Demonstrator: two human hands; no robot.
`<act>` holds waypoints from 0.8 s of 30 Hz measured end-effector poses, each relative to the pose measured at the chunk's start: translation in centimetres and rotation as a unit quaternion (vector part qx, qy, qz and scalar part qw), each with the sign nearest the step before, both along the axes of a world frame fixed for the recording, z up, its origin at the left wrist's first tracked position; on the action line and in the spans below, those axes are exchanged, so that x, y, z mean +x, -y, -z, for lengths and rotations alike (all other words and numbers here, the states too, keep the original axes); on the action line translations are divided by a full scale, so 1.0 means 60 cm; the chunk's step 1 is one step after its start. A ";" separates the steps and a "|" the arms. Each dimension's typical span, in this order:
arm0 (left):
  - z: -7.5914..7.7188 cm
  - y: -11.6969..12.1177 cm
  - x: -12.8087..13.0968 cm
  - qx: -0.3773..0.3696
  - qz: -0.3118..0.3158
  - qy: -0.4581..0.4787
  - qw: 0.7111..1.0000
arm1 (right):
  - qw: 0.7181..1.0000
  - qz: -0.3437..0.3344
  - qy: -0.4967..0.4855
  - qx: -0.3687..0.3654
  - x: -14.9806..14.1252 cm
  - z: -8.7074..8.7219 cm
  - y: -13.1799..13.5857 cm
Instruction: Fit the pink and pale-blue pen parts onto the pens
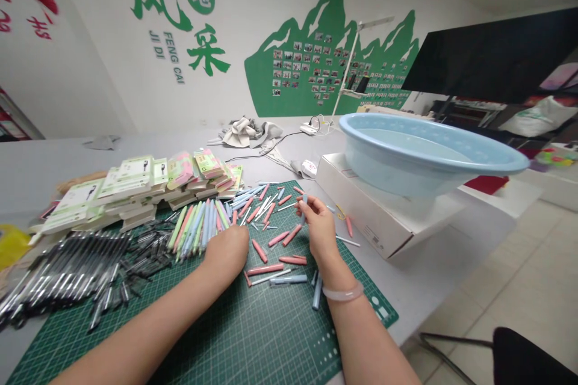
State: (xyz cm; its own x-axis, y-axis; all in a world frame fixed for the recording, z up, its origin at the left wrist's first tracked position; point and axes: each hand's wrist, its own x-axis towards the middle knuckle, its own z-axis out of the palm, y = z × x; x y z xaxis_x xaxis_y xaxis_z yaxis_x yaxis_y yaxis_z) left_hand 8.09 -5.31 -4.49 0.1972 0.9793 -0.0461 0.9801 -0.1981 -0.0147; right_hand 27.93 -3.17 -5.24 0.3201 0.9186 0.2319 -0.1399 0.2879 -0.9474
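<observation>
My right hand [317, 222] pinches a short light-blue pen part [304, 203] upright above the green cutting mat [198, 337]. Curled beside the pens is my left hand [228, 248]; its fingertips are turned away, so whatever they hold is hidden. Between and below the hands lie pink pen barrels [265, 269], thin white refills [273, 277] and a light-blue pen [288, 280]. A row of pastel pens [198, 228] in green, pink and blue is lined up left of my left hand.
Clear black-tipped pens [67, 271] and dark pen parts [149, 240] spread at the left. Stacked small boxes [130, 177] stand behind them. A big blue basin [383, 162] rests on a white carton [361, 207] at the right. Grey cloths [246, 132] and a cable lie farther back.
</observation>
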 end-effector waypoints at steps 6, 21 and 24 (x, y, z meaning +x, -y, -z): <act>-0.010 0.004 0.018 -0.010 0.006 -0.019 1.000 | 1.000 0.006 -0.024 0.000 0.017 -0.005 -0.003; -0.006 -0.043 -0.008 -0.105 -0.017 0.062 0.992 | 0.998 0.030 -0.047 0.012 0.041 -0.002 -0.012; -0.025 -0.088 -0.011 -0.139 -0.004 0.128 0.982 | 0.998 0.036 -0.046 0.008 0.040 0.001 -0.013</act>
